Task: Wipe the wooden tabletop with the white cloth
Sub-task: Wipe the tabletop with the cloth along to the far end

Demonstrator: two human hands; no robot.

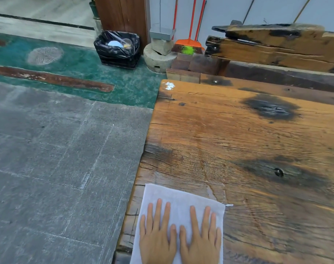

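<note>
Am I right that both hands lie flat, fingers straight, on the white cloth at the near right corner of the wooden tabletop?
Not quite: the corner is wrong. The head view shows the left hand and right hand flat, fingers straight, on the white cloth, but it lies at the near left corner of the wooden tabletop, beside the table's left edge.

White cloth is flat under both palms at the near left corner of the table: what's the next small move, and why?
Probably push the white rectangular cloth straight forward along the left edge of the worn wooden tabletop. The left hand and right hand already press it flat with straight fingers, and nearly all of the bare wood lies ahead of it, including a white smear at the far left corner.
</note>
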